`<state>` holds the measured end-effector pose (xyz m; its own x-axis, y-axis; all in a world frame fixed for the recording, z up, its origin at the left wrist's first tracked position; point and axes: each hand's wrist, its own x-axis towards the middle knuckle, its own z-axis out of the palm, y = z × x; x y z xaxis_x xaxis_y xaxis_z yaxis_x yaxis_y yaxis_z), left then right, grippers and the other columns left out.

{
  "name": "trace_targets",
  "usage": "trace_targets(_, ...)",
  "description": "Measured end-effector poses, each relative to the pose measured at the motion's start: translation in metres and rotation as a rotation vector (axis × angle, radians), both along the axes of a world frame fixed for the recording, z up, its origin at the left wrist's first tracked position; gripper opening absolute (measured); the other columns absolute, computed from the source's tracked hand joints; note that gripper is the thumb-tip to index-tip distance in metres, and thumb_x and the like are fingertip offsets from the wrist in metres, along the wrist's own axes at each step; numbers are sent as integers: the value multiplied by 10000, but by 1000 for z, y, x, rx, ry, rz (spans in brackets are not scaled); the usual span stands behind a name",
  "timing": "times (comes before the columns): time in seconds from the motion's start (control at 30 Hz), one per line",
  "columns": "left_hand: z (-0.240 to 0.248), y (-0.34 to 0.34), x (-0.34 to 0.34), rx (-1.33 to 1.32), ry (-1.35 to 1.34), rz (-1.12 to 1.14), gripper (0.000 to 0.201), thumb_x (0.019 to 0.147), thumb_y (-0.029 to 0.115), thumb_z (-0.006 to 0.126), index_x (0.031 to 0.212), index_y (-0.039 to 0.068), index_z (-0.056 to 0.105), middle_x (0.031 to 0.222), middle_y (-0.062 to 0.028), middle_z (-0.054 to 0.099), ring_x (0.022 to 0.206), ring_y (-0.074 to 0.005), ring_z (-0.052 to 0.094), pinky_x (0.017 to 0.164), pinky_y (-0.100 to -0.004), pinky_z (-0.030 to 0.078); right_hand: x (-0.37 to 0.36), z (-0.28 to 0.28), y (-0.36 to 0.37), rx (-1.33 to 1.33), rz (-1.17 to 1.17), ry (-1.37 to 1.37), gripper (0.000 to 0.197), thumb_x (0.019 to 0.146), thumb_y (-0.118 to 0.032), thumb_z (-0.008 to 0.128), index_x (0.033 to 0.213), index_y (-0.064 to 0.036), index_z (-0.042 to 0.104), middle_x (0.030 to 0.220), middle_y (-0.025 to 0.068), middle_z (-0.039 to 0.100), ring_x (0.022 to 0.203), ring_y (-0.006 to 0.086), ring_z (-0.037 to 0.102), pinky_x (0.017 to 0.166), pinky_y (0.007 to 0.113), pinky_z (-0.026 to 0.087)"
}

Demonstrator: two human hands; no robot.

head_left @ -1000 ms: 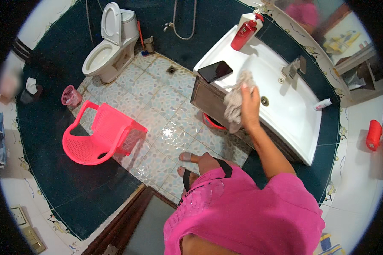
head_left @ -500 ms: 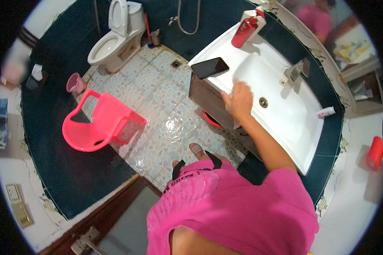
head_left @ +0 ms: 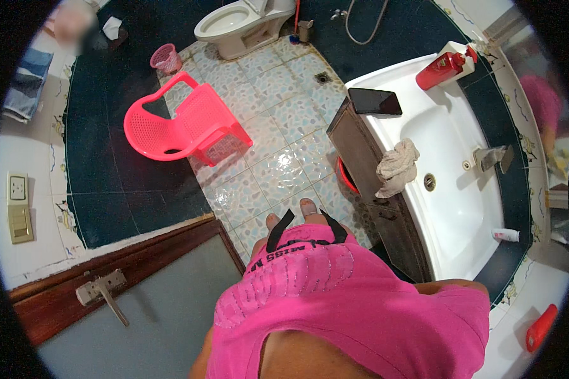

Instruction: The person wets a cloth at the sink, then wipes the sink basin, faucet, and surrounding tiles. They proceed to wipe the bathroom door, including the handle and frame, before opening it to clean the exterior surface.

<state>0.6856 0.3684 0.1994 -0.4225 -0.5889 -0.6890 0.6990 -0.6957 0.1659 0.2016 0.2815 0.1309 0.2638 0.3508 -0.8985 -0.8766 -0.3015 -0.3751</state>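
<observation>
Neither of my hands shows; only a bit of my right arm (head_left: 446,285) and a sliver of my left arm (head_left: 201,357) appear beside the pink shirt. A crumpled beige cloth (head_left: 398,167) drapes over the front rim of the white sink (head_left: 464,234), hanging partly down the cabinet side. Farther along the same rim lies a black phone (head_left: 375,101), flat. Behind it, a red pump bottle (head_left: 439,71) is at the sink's far corner. The metal faucet (head_left: 492,158) juts over the basin, and a small white tube (head_left: 506,235) rests on the right edge.
A pink plastic chair (head_left: 189,123) stands on the wet tiled floor (head_left: 281,164), left of the brown cabinet (head_left: 360,151). Beyond are a pink basket (head_left: 165,58) and a toilet (head_left: 246,28). A door with a handle (head_left: 104,290) is at lower left. Something red (head_left: 346,175) pokes out by the cabinet.
My right hand has left the sink rim and gone out of view. The beige cloth now shows on the rim there. My view has turned, shifting the room right and upward.
</observation>
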Motion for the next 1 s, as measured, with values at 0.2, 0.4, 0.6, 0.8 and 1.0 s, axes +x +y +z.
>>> trace_targets(0.2, 24, 24, -2, 77, 54, 57, 194, 783, 53, 558, 915, -76, 619, 865, -136, 647, 773, -231, 624, 728, -344, 503, -1, 5, -1, -15, -67, -58, 248, 714, -269, 588, 831, -56, 640, 869, 138, 645, 766, 265, 631, 584, 382, 474)
trace_targets(0.4, 38, 38, -5, 109, 88, 103, 197, 779, 39, 563, 925, -82, 619, 868, -131, 650, 774, -219, 626, 727, -335, 506, -2, 10, -2, -10, -83, -80, 256, 716, -276, 587, 842, -60, 640, 878, 137, 645, 778, 270, 629, 599, 383, 474)
trace_targets(0.6, 33, 24, -11, 67, 69, 75, 201, 776, 24, 568, 935, -87, 619, 872, -127, 653, 776, -207, 628, 726, -327, 510, -6, 16, 0, 7, -95, -88, 263, 718, -283, 587, 853, -64, 640, 888, 136, 644, 789, 274, 628, 613, 383, 474)
trace_targets(0.8, 5, -16, -14, -130, -41, -32, 239, 775, 32, 573, 946, -132, 598, 891, -172, 643, 768, -213, 635, 733, -314, 510, -6, 19, 3, 12, -105, -95, 271, 720, -290, 586, 864, -68, 641, 898, 135, 644, 800, 278, 626, 628, 384, 474)
trace_targets(1.0, 18, -49, -32, -249, -98, -82, 272, 769, 35, 582, 985, -131, 590, 906, -186, 638, 786, -216, 632, 748, -307, 502, -4, 27, -3, 23, -91, -89, 279, 722, -297, 586, 875, -71, 641, 908, 134, 644, 811, 282, 625, 643, 385, 474)
